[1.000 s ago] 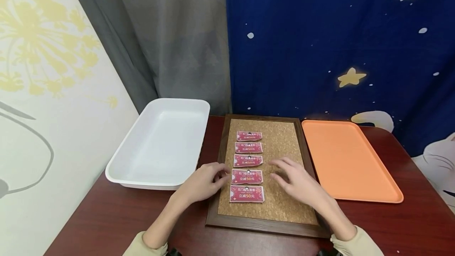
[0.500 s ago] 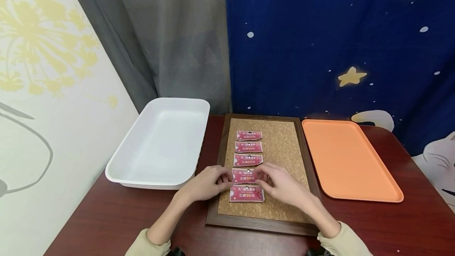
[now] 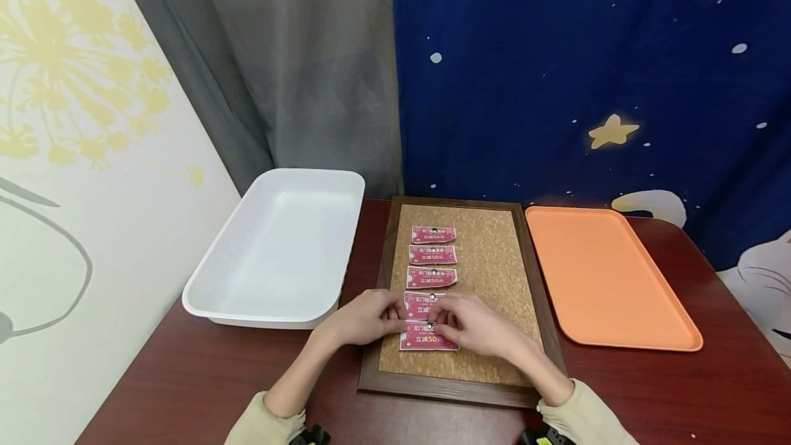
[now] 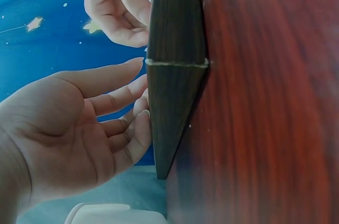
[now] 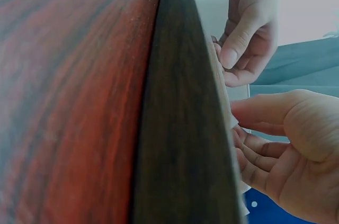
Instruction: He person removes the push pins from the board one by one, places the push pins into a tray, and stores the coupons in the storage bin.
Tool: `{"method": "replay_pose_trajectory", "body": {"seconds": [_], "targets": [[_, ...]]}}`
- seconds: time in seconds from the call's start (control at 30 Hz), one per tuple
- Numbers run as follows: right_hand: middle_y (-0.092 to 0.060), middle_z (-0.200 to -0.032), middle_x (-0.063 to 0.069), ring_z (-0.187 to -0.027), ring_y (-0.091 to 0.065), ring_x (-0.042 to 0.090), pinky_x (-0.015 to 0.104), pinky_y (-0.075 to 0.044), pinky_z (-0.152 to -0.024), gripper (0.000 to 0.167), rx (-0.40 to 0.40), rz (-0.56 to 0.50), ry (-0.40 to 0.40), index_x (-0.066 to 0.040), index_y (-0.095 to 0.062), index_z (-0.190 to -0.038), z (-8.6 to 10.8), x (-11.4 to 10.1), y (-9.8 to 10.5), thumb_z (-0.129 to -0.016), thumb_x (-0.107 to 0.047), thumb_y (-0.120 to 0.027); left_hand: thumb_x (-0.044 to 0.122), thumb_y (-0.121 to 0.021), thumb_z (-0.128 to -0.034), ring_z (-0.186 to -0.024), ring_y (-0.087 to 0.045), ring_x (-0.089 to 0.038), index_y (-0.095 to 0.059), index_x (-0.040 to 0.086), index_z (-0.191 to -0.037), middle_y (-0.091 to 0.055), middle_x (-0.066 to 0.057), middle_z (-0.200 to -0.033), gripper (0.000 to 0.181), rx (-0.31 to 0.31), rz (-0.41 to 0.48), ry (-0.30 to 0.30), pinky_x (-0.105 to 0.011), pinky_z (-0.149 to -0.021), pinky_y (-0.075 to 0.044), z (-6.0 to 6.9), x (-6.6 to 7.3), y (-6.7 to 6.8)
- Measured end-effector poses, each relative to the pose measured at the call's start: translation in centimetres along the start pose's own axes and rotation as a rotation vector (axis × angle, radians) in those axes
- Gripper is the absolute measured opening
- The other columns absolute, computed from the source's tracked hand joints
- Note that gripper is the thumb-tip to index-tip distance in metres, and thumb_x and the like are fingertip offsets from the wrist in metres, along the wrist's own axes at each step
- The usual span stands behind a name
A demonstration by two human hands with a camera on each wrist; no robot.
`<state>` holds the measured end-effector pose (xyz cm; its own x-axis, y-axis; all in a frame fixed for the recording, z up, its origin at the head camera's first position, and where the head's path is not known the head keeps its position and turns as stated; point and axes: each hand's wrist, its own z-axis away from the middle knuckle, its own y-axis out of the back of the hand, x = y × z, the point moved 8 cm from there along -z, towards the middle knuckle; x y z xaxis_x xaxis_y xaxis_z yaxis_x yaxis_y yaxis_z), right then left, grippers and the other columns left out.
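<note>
Several pink paper coupons, printed with "50", run in a column down the left half of a wood-framed cork board. A small pin shows near the top of each. My left hand rests at the board's left side, its fingertips by the left ends of the fourth coupon and the lowest coupon. Over the right part of these two lies my right hand, fingertips just beside the lowest coupon's pin. In the right wrist view, the right thumb is near a white paper corner.
A deep white tub stands left of the board on the dark red table. To the right lies a flat orange tray. Grey and blue curtains hang behind.
My right hand has moved left from the bare cork onto the lower two coupons, its fingers drawing together. My left hand has shifted only slightly. The coupons look unmoved.
</note>
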<state>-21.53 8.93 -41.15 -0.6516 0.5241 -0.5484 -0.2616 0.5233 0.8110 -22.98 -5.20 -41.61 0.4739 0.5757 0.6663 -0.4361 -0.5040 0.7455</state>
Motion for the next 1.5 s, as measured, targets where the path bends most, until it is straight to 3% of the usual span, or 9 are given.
{"method": "replay_pose_trajectory", "body": {"seconds": [0.5,0.97,1.23,1.5], "targets": [[-0.063,-0.085,-0.009,-0.075,-0.057,0.003,0.023,-0.050,-0.068,0.012,-0.005,0.003,-0.057,-0.012,-0.069,-0.093,-0.4,0.3,-0.1,-0.088,-0.002,-0.074,0.014,-0.075,-0.0921,-0.068,-0.050,-0.008,-0.062,0.011,-0.086,-0.057,0.004,-0.075,0.015,-0.040,0.017,0.074,-0.027,-0.065,-0.043,-0.2,-0.2,0.0],[-0.062,-0.081,-0.010,-0.073,-0.056,0.001,0.022,-0.049,-0.068,0.011,0.006,0.010,-0.035,-0.012,-0.069,-0.090,-0.7,0.5,-0.5,-0.087,-0.004,-0.076,0.016,-0.074,-0.0931,-0.067,-0.049,-0.008,-0.061,0.010,-0.084,-0.055,0.004,-0.073,0.017,-0.039,0.035,0.062,-0.027,-0.063,-0.041,-0.3,-0.6,-0.1],[-0.056,-0.075,-0.010,-0.065,-0.050,0.000,0.022,-0.047,-0.060,0.012,-0.036,-0.051,-0.102,-0.012,-0.065,-0.085,-0.9,0.9,-1.1,-0.089,-0.004,-0.073,0.018,-0.074,-0.0932,-0.064,-0.047,-0.006,-0.060,0.012,-0.083,-0.054,0.006,-0.071,0.019,-0.042,0.022,0.071,-0.025,-0.061,-0.040,-0.3,-0.7,-0.3],[-0.054,-0.072,-0.010,-0.063,-0.048,-0.001,0.022,-0.045,-0.057,0.014,-0.040,-0.041,-0.126,-0.013,-0.063,-0.082,-1.1,0.9,-1.2,-0.090,-0.005,-0.071,0.012,-0.072,-0.0935,-0.066,-0.047,-0.006,-0.060,0.012,-0.084,-0.055,0.006,-0.072,0.015,-0.050,0.018,0.064,-0.026,-0.063,-0.041,-0.3,-0.6,-0.3]]}}
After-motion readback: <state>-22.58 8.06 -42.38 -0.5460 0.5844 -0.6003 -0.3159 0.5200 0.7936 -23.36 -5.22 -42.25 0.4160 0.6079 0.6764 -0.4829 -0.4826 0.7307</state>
